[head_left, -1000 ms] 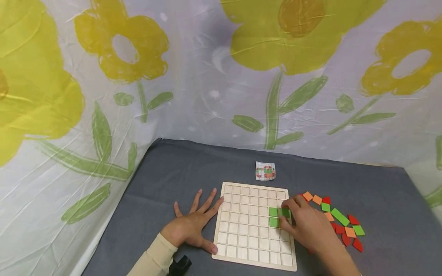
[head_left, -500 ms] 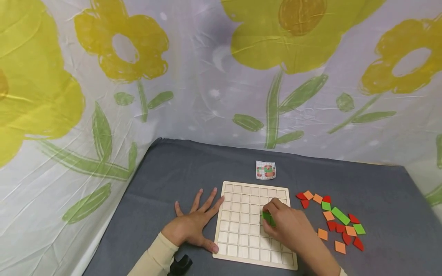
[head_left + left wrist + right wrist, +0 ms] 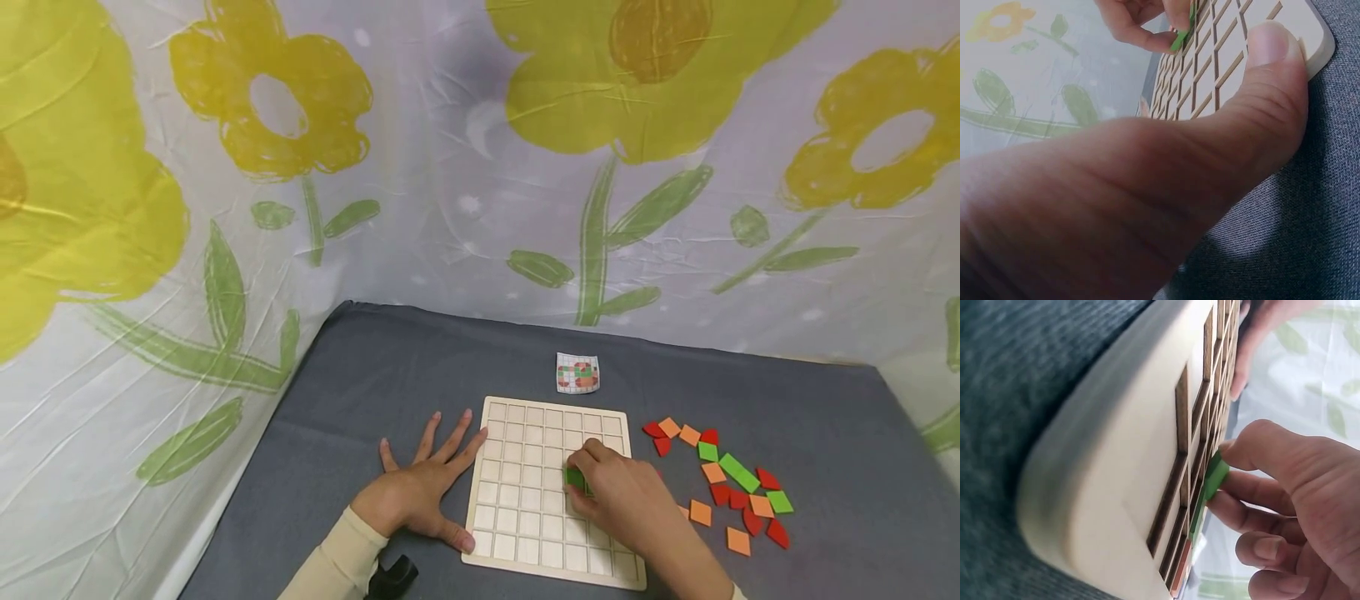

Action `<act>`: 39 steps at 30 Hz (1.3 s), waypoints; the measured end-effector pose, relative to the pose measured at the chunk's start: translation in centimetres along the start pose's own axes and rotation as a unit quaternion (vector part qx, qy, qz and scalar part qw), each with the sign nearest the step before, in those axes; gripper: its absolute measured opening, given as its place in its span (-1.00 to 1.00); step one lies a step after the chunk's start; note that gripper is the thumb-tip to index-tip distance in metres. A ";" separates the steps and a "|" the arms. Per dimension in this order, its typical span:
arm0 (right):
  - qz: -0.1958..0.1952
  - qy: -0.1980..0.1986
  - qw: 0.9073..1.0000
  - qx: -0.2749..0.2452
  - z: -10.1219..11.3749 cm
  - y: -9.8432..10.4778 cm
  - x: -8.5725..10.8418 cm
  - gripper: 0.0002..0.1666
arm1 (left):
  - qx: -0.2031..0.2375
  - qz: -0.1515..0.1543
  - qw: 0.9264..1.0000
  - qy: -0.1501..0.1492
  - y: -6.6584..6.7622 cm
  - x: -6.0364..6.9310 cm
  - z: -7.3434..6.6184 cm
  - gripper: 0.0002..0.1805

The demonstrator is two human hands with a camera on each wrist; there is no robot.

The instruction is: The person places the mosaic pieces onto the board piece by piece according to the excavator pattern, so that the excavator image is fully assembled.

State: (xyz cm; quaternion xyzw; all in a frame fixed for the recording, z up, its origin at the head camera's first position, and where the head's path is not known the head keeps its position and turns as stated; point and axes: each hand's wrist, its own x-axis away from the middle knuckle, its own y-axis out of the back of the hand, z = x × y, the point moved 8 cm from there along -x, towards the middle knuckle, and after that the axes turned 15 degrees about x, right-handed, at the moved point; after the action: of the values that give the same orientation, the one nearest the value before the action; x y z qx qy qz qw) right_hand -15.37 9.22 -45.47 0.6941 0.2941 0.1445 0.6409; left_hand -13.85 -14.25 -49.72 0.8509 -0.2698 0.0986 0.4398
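Note:
My right hand (image 3: 626, 496) pinches a green square tile (image 3: 1215, 478) between thumb and fingers over the wooden grid board (image 3: 525, 500). In the right wrist view the tile is tilted against the grid, and another green tile (image 3: 1196, 517) lies flat behind it. From the head, the right hand hides much of the green. My left hand (image 3: 423, 492) lies spread at the board's left side. Its thumb (image 3: 1272, 47) rests on the near left corner, and a fingertip touches the left edge higher up.
Red, orange and green tiles (image 3: 738, 472) lie scattered right of the board. A small printed pattern card (image 3: 577, 373) sits beyond its far edge. A black object (image 3: 392, 577) is near the left sleeve. Dark grey cloth (image 3: 360, 367) covers the table; a flowered curtain stands behind.
The right hand has moved left from the board's right edge with a green tile, then shifted slightly further left. The left hand has stayed put.

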 end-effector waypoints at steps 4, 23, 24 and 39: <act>0.004 0.003 1.000 0.003 0.1 -0.1 0.1 -0.74 | 0.000 -0.001 1.000 -0.001 0.0 0.0 0.0 0.56; 0.005 0.001 1.000 0.008 0.2 -0.1 0.1 -0.77 | 0.005 0.004 1.000 0.002 0.0 -0.1 0.1 0.55; 0.008 0.001 1.000 0.008 0.2 -0.1 0.1 -0.77 | 0.006 0.003 1.000 0.002 0.0 -0.1 0.1 0.56; 0.032 -0.001 0.999 -0.012 0.1 0.0 0.3 -0.76 | 0.003 -0.002 1.000 0.002 -0.1 0.0 0.1 0.57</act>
State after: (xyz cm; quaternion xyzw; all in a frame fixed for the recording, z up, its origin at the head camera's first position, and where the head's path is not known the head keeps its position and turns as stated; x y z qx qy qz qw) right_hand -15.09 9.32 -45.52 0.6958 0.2690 0.1676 0.6445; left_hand -13.84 -14.32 -49.87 0.8524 -0.2674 0.1000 0.4380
